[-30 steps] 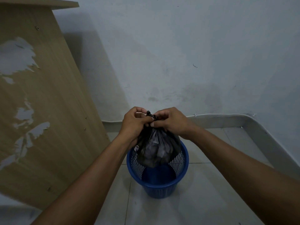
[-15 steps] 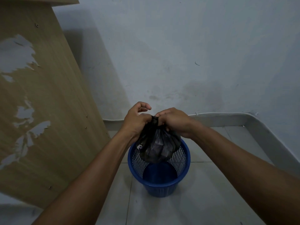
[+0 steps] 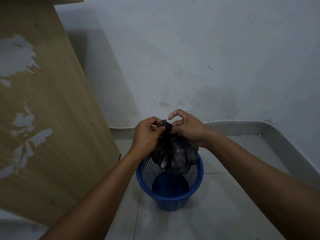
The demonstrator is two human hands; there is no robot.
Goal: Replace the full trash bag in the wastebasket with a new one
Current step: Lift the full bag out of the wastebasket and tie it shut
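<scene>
Black trash bag [image 3: 174,156] is held at centre frame, lifted clear above the blue wastebasket [image 3: 169,186], whose mesh interior is seen empty below it, lower centre. The bag's gathered neck [image 3: 166,124] is pinched from both sides: left hand [image 3: 147,135] closed on the left of the twist, right hand [image 3: 187,129] gripping the right of it, with one finger and the thumb raised free above.

Risks, as judged: the neck is being worked while the full weight hangs from fingertip pinches only. If one pinch is loosened to pass an end through, the bag could drop back into the basket or tip it. Thin film could tear at the twist if pulled hard. A loosely drawn knot could open and spill. No new bag is seen anywhere in frame.

Against the frame half a second back: the neck is bunched into a tighter knob, the right finger and thumb have been lifted, the left fingers curled in, and the bag hangs at much the same height.
</scene>
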